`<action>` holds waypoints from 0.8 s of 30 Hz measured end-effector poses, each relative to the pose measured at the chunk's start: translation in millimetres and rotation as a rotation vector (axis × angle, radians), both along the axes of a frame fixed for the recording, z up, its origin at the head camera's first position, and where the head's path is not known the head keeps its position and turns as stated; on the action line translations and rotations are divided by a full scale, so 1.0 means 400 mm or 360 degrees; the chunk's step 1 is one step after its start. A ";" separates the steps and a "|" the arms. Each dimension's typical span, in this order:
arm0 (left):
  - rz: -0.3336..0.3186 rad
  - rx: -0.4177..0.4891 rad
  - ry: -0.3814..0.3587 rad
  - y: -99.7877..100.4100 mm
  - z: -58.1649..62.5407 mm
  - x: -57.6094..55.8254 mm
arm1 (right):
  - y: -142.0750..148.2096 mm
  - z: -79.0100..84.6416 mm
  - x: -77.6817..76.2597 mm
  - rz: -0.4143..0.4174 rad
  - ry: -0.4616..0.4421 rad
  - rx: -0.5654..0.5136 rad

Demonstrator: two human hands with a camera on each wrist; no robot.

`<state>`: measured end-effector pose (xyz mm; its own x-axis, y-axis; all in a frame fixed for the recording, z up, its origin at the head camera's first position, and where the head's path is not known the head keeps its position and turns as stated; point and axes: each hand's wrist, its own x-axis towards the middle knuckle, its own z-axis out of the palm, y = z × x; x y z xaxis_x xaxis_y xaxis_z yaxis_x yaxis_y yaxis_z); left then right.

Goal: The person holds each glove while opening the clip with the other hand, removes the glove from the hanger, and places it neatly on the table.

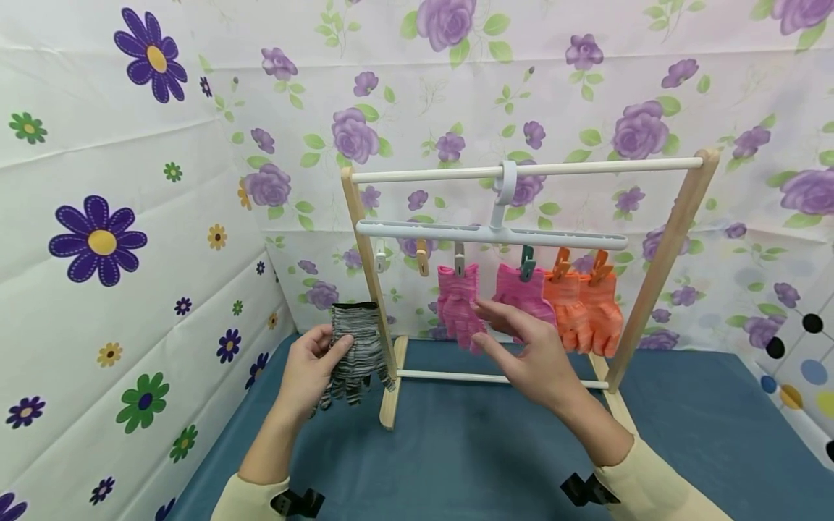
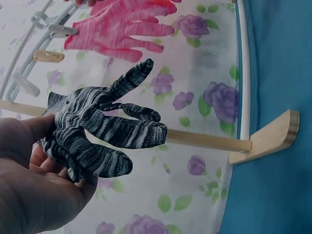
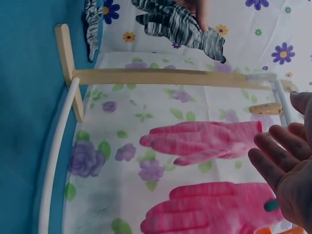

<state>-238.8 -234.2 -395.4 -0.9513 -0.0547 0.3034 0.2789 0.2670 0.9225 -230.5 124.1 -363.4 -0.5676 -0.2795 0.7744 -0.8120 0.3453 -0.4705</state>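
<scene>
My left hand [image 1: 310, 365] pinches a black-and-grey striped knit glove [image 1: 357, 340] near its cuff, thumb on the front, in front of the rack's left post. Its fingers dangle downward. My right hand [image 1: 531, 354] is held out with fingers extended and nothing in its grasp, overlapping the pink gloves in the head view. One pink glove [image 1: 455, 300] hangs from a grey clothespin [image 1: 459, 259], and another pink glove [image 1: 521, 286] from a dark green clothespin [image 1: 527, 263]. In the right wrist view, another striped piece [image 3: 91, 29] shows against the blue cloth.
A pale hanger [image 1: 443, 231] hooks over the rack's top white rod [image 1: 599, 167]. Orange gloves [image 1: 583, 311] hang by orange clothespins [image 1: 562, 264] at its right. A white clothespin [image 1: 380, 257] and a tan clothespin [image 1: 423, 257] hang at its left. Blue cloth [image 1: 456, 449] covers the table.
</scene>
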 end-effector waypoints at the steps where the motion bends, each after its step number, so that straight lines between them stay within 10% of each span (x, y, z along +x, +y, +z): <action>1: 0.0006 -0.0001 -0.0005 -0.003 0.000 -0.001 | 0.006 -0.004 0.002 -0.0010 -0.0007 0.0016; 24: 0.0059 -0.0073 -0.0291 -0.063 -0.042 -0.077 | 0.130 -0.081 0.045 -0.0158 -0.0130 0.0257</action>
